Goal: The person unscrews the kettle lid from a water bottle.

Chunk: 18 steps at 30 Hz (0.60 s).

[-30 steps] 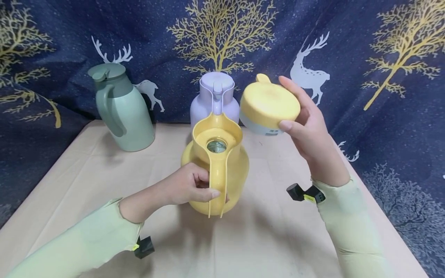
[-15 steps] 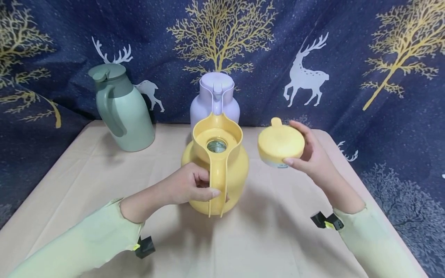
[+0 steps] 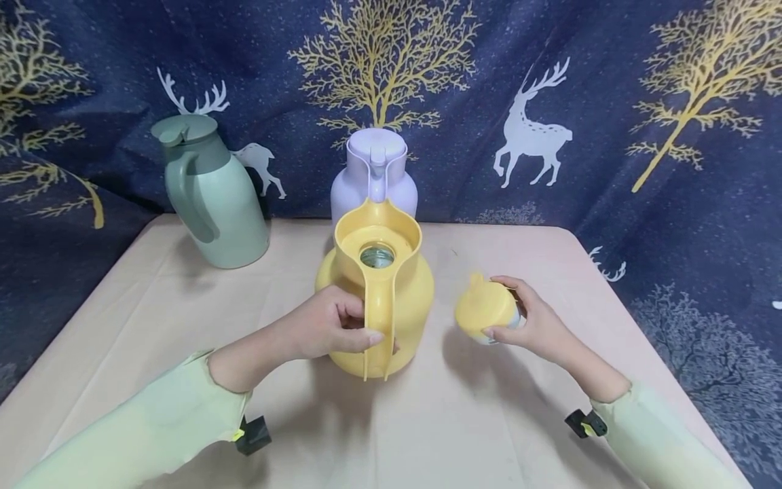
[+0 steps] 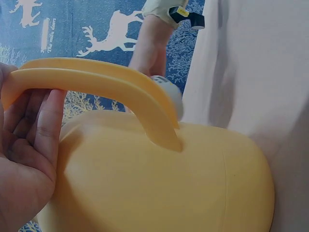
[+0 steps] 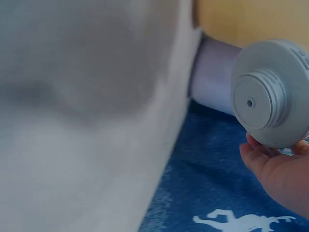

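A yellow jug (image 3: 379,292) stands open-mouthed at the middle of the table, with a glass neck showing inside its rim. My left hand (image 3: 332,326) grips its handle (image 4: 96,82), fingers curled round it. My right hand (image 3: 528,322) holds the jug's yellow lid (image 3: 485,309) low over the table, just right of the jug. The lid's grey threaded underside (image 5: 270,96) fills the right wrist view, fingers (image 5: 277,169) curled below it.
A green jug (image 3: 210,193) stands at the back left and a lilac jug (image 3: 374,170) right behind the yellow one, both lidded. The beige tablecloth (image 3: 183,326) ends at a dark blue curtain (image 3: 611,102) with deer and trees.
My right hand has carried the lid down from head height beside the jug to just above the table at its right. The left hand has kept its grip on the handle.
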Available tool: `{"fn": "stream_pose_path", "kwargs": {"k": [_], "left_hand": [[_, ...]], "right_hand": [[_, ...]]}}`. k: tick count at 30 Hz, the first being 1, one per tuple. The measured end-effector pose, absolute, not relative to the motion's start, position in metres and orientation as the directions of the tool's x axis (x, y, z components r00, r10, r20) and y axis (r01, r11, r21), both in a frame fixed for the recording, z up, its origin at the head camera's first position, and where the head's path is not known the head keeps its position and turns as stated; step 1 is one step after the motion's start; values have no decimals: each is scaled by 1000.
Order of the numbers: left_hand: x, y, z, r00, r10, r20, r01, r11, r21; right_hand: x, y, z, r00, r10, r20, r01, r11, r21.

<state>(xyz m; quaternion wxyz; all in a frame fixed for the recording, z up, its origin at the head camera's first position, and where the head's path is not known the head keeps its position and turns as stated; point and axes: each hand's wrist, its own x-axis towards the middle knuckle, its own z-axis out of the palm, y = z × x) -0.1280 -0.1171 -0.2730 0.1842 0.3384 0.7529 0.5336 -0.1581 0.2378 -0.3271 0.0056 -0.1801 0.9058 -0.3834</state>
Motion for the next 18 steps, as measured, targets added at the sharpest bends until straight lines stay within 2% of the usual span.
{"fn": "stream_pose_path", "kwargs": {"k": [13, 18], "left_hand": [[-127, -117, -272, -707, 700, 98, 304, 176, 936], [-127, -117, -272, -700, 707, 103, 304, 164, 939]], "right_hand": [[-159, 245, -347, -943, -315, 111, -309, 694, -650], [-159, 246, -351, -930, -341, 135, -348, 705, -617]]}}
